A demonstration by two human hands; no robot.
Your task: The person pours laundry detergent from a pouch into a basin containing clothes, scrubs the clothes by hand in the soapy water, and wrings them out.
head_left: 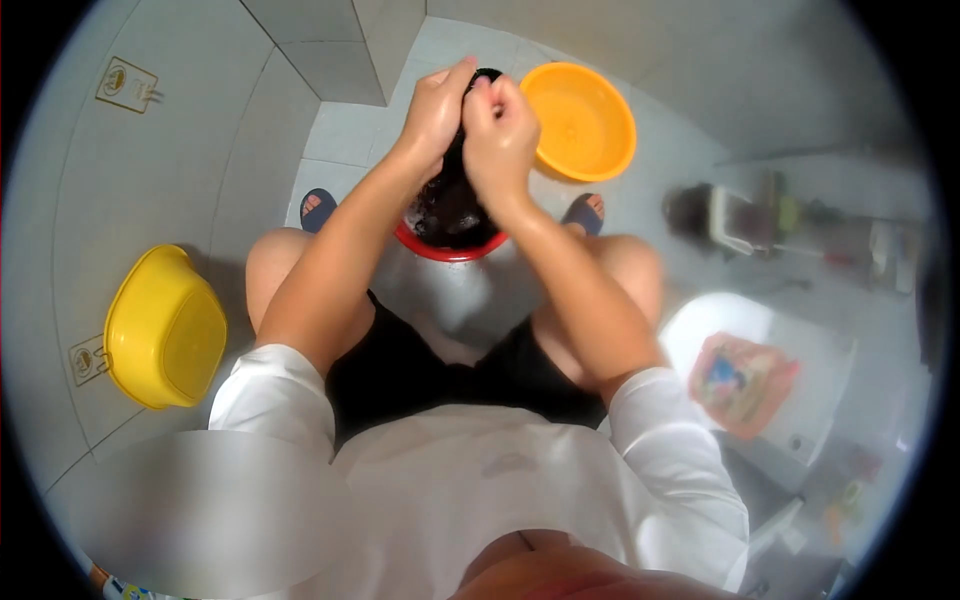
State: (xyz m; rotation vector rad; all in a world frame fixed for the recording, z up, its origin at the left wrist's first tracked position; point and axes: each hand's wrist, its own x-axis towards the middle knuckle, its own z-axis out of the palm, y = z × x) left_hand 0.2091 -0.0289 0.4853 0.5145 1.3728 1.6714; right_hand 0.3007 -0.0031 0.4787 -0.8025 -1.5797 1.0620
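Dark wet cloth (452, 205) lies bunched in a red basin (455, 254) on the floor between my feet. Part of the cloth rises out of the basin to my hands. My left hand (437, 112) is closed round its raised part on the left side. Close beside it, my right hand (500, 135) is curled in a fist on the same cloth. Both hands are above the far side of the basin, and they hide much of the cloth between them.
An orange basin (578, 122) stands on the tiles right of the red one. A yellow basin (165, 327) hangs on the left wall. At the right are a white sink-like surface (805, 370) with a pink bag (742, 385) and a blurred rack.
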